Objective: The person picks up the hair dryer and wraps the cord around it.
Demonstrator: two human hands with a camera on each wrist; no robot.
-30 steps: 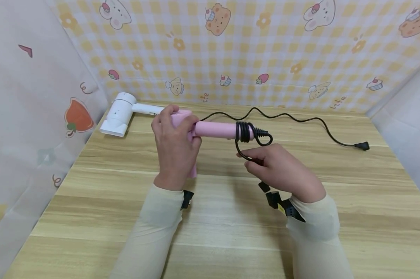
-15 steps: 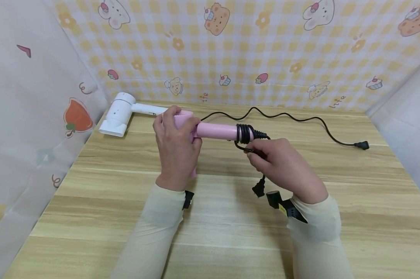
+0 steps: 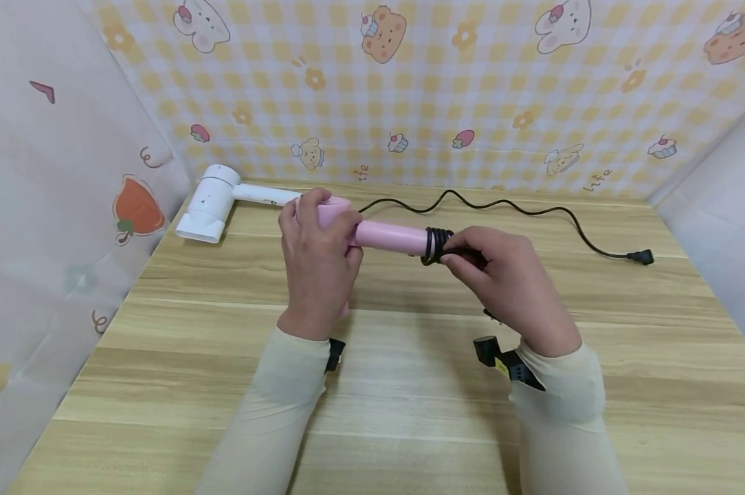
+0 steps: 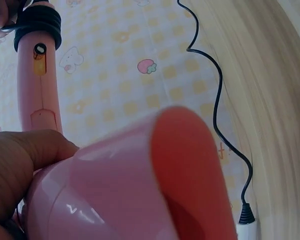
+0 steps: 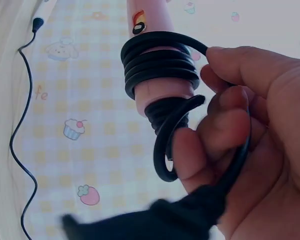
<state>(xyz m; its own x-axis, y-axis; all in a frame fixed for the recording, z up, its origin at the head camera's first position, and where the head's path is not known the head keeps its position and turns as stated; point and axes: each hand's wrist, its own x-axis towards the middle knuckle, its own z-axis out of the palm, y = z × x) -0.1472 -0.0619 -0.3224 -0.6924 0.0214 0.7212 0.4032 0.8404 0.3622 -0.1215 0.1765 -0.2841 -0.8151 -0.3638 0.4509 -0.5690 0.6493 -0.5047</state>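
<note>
A pink hair dryer [image 3: 391,236] is held above the table, its handle pointing right. My left hand [image 3: 318,265] grips it round the head; in the left wrist view the open end of its barrel [image 4: 115,195] faces right. Several turns of black power cord [image 5: 160,65] are wound round the handle's end. With thumb and forefinger my right hand [image 3: 508,275] pinches the cord beside these turns. The cord's free end runs through the curled right fingers to a blurred black plug [image 5: 145,220], seen close up in the right wrist view.
A white hair dryer [image 3: 210,203] lies at the back left of the wooden table [image 3: 397,412]. Its black cord [image 3: 508,203] snakes along the back to a plug [image 3: 641,257] at the right. Behind hangs a yellow checked cloth [image 3: 434,89].
My right hand has moved up and left, drawing the cord closer against the handle. The hanging plug has swung mostly behind the hand. The pink hair dryer has shifted slightly right.
</note>
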